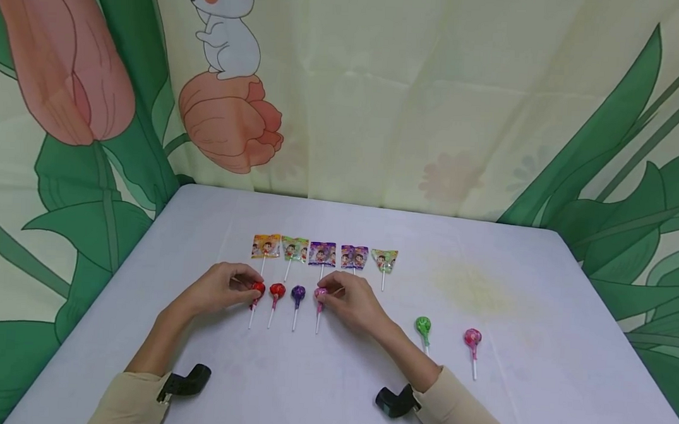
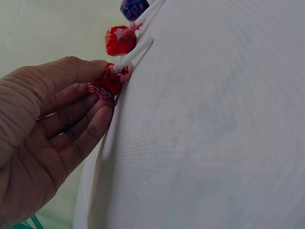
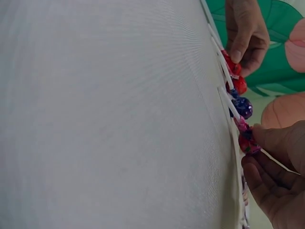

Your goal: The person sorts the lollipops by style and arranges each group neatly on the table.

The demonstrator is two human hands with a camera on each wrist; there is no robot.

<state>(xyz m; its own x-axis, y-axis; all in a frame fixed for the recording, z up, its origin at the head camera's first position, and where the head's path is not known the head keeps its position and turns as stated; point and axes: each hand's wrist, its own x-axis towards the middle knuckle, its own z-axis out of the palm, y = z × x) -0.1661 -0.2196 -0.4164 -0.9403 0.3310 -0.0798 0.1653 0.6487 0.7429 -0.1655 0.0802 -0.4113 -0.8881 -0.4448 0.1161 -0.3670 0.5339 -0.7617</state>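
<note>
My left hand pinches the wrapped head of a red lollipop at the left end of a row on the table. Beside it in the row lie a second red lollipop and a purple lollipop, sticks pointing toward me. At the row's right end, my right hand pinches a pink lollipop by its head, between thumb and fingers. Behind this row is another, of flat-wrapped lollipops: orange, green, two purple ones and a green triangular one.
To the right, a green lollipop lies partly behind my right forearm, and a pink lollipop lies farther right. A white cloth covers the table. A printed curtain hangs along its back edge. Each sleeve carries a black wrist camera.
</note>
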